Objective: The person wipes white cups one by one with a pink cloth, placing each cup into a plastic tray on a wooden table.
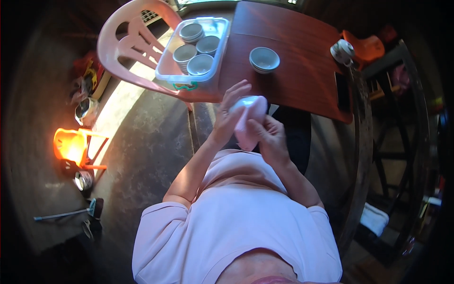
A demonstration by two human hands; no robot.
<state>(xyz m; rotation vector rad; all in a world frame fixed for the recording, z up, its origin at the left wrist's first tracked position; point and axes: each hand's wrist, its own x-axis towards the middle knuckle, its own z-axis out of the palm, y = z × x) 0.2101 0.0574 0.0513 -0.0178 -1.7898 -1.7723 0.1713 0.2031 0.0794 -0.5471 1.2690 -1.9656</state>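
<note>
In front of my body, my left hand (224, 119) holds a small white bowl (244, 101), its fingers stretched along the rim. My right hand (275, 138) grips a pink cloth (248, 127), which wraps over the right side of that bowl and hangs below it. The cloth hides much of the bowl. Just beyond my hands, another bowl (264, 59) stands upright on the reddish-brown wooden table (291, 33). Left of it is a clear plastic box (216, 76) with several stacked bowls (200, 64) inside.
A pink plastic chair (110, 53) stands beside the box. On the table's right side are a white mug (342, 51) and a dark phone (342, 91). A wooden frame (363, 142) rises at right. Leftward are an orange chair (69, 143) and a long-handled brush (64, 214).
</note>
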